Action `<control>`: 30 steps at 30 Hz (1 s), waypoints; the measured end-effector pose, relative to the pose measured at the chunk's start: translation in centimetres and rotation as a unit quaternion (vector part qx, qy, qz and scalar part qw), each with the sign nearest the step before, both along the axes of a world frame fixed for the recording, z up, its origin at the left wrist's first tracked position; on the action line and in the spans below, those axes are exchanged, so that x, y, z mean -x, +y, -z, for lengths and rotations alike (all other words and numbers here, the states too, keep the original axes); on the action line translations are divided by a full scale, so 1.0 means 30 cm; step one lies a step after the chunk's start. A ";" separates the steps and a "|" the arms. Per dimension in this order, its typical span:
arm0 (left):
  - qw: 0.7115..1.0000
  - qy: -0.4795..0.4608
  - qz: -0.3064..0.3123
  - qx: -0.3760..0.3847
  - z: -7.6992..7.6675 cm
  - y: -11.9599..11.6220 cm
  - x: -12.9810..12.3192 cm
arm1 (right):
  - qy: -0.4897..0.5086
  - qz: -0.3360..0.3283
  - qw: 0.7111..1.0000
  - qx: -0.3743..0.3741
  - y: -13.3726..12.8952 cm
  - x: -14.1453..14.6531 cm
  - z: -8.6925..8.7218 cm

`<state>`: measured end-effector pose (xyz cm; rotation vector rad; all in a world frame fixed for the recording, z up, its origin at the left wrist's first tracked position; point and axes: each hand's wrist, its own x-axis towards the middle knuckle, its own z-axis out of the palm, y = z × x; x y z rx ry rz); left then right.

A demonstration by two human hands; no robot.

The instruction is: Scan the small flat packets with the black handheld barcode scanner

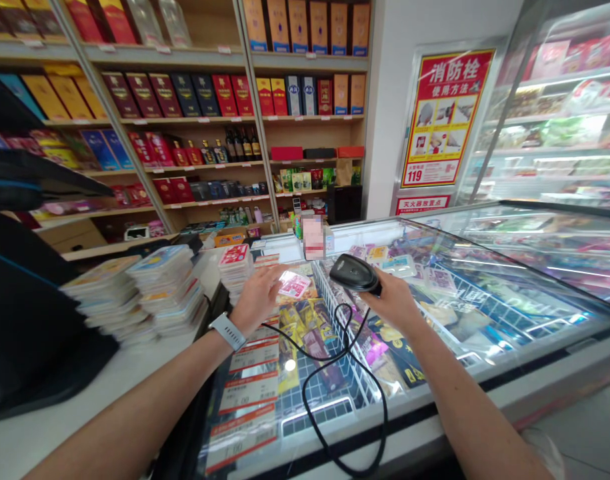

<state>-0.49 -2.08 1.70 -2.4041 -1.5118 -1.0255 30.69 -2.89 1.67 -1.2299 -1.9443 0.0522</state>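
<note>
My right hand [391,301] grips a black corded handheld barcode scanner [355,273], its head pointing left toward my other hand. The scanner's black cable [345,373] loops down across the glass lid of a chest freezer [485,293]. My left hand [257,300] is raised above the freezer's near-left corner, with a small pink packet [294,285] at its fingertips. The packet seems pinched there, though its lower edge is partly hidden. A white smartwatch [227,331] sits on my left wrist.
Tall stacks of flat packaged goods [135,293] stand on a white counter [85,393] to the left. Price tags [247,393] line the freezer. A person [313,237] stands beyond it. Liquor shelves [185,120] fill the back, and a chilled display case [549,127] stands at right.
</note>
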 end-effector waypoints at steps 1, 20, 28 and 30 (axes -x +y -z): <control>1.000 0.000 -0.006 0.003 0.001 0.000 0.001 | -0.002 0.002 1.000 -0.002 0.001 0.000 0.001; 0.997 -0.028 0.025 0.073 0.019 0.031 0.014 | -0.021 0.018 1.000 0.007 -0.005 0.005 -0.007; 0.971 -0.148 0.019 0.185 0.033 0.030 0.005 | -0.017 0.005 1.000 0.010 0.004 0.002 0.001; 0.965 -0.181 0.022 0.187 0.044 0.036 0.006 | -0.019 0.008 1.000 0.010 0.004 0.001 0.001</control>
